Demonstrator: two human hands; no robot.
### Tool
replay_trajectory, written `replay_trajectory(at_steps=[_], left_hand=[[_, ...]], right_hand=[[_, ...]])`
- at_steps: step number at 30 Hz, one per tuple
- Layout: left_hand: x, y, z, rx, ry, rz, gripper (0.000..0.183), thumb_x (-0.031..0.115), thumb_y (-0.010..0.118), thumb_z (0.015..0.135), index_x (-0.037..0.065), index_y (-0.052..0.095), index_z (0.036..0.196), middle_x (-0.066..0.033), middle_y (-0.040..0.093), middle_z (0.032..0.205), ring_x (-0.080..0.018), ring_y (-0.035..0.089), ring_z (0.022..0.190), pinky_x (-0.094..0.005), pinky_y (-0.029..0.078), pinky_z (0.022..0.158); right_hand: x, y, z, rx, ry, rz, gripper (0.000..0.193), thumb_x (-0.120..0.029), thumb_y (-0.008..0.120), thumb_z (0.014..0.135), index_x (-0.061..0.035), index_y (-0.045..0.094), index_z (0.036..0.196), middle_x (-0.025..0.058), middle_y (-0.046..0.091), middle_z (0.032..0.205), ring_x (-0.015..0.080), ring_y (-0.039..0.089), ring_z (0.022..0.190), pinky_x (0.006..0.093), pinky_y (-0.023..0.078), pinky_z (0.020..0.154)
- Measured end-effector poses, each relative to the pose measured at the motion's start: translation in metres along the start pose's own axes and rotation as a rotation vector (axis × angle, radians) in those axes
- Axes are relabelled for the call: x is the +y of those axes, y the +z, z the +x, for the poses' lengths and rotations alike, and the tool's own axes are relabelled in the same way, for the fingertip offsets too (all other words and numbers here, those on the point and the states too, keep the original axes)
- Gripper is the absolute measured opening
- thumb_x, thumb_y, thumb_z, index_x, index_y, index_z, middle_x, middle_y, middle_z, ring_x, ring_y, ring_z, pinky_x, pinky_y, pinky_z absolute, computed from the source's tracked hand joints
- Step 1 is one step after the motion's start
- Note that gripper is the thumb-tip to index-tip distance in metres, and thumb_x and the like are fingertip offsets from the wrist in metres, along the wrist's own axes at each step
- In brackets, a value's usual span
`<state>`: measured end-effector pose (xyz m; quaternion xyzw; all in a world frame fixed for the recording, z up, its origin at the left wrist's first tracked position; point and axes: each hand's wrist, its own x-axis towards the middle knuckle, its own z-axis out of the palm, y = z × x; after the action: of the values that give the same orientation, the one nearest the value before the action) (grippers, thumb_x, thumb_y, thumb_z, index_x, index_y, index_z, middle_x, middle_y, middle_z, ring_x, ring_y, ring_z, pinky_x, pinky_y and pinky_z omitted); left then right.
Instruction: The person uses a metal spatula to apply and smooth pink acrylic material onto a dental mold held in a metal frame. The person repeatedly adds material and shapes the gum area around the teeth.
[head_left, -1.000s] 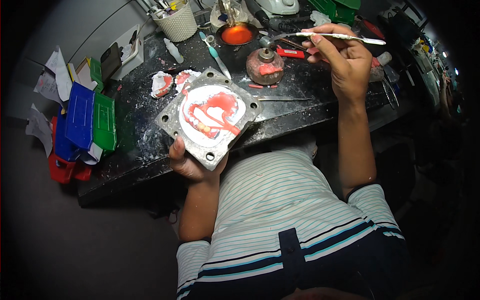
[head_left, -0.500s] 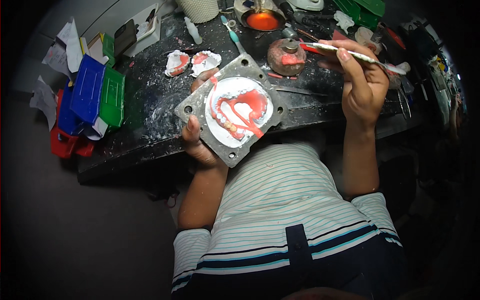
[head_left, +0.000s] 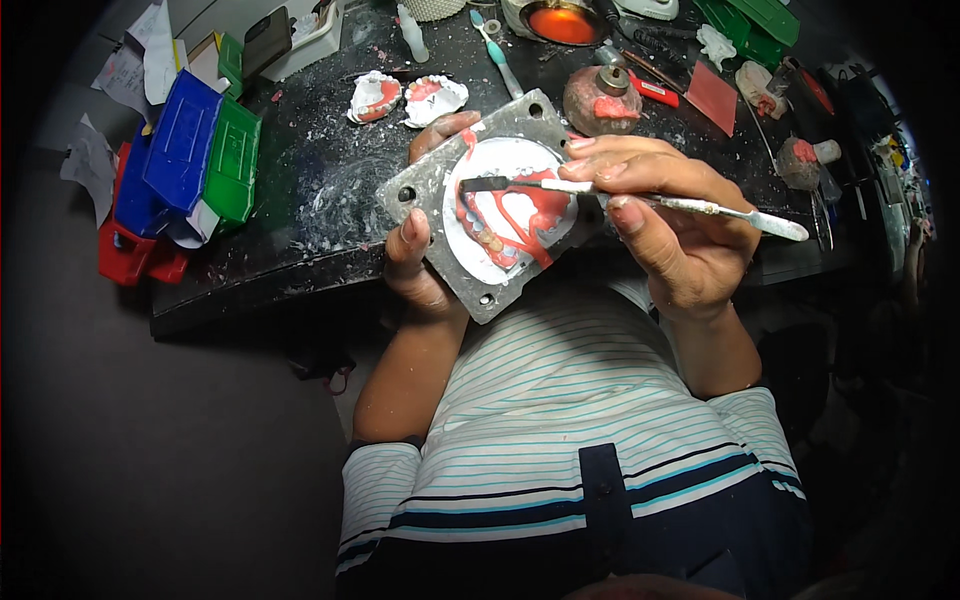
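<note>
My left hand (head_left: 420,255) grips a square grey metal flask (head_left: 430,200) by its lower left edge, tilted toward me above my chest. Inside it sits white plaster with a red wax denture (head_left: 510,215) and a row of teeth. My right hand (head_left: 670,215) holds a thin white-handled tool (head_left: 650,198) like a pen. Its dark tip (head_left: 475,184) rests on the upper left of the wax.
The dark, plaster-dusted bench (head_left: 330,200) carries two plaster denture casts (head_left: 405,97), a round burner (head_left: 600,100) with red wax, an orange-glowing pot (head_left: 560,22), a toothbrush (head_left: 497,55), and blue, green and red boxes (head_left: 190,165) at the left. More tools lie at the right.
My right hand came down from the bench and brought the tool's tip onto the wax. The flask has come closer to my chest.
</note>
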<state>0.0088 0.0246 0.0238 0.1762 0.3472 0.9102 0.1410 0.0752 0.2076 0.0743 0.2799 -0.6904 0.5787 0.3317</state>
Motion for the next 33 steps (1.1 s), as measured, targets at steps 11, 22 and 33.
replay_trajectory(at_steps=[11,22,33], left_hand=[[-0.0016,-0.0037,0.0003,-0.007,-0.015,-0.003,0.099,0.059,0.072,0.074,-0.006,0.042,0.143,-0.0182,0.053,0.136,-0.0305,0.055,0.128,-0.0432,0.041,0.114],[-0.0028,-0.0016,-0.0001,-0.012,-0.011,-0.006,0.100,0.060,0.071,0.074,-0.006,0.042,0.143,-0.0174,0.053,0.136,-0.0304,0.054,0.129,-0.0428,0.041,0.114],[0.0003,0.0011,-0.0027,0.009,-0.022,-0.027,0.101,0.060,0.073,0.073,-0.005,0.042,0.143,-0.0190,0.053,0.136,-0.0316,0.056,0.127,-0.0437,0.044,0.112]], right_hand=[[-0.0014,0.0012,0.0006,-0.027,0.007,-0.026,0.017,0.009,0.070,0.085,0.0071,0.073,0.102,0.0193,0.078,0.099,0.0326,0.074,0.102,0.0445,0.057,0.097],[0.0027,0.0004,-0.0007,-0.035,0.012,0.025,0.020,0.010,0.068,0.086,0.0082,0.072,0.105,0.0206,0.077,0.100,0.0317,0.074,0.102,0.0449,0.057,0.098],[0.0042,0.0031,0.0007,-0.013,0.012,0.044,0.021,0.010,0.069,0.085,0.0080,0.072,0.105,0.0205,0.077,0.100,0.0317,0.075,0.099,0.0438,0.058,0.094]])
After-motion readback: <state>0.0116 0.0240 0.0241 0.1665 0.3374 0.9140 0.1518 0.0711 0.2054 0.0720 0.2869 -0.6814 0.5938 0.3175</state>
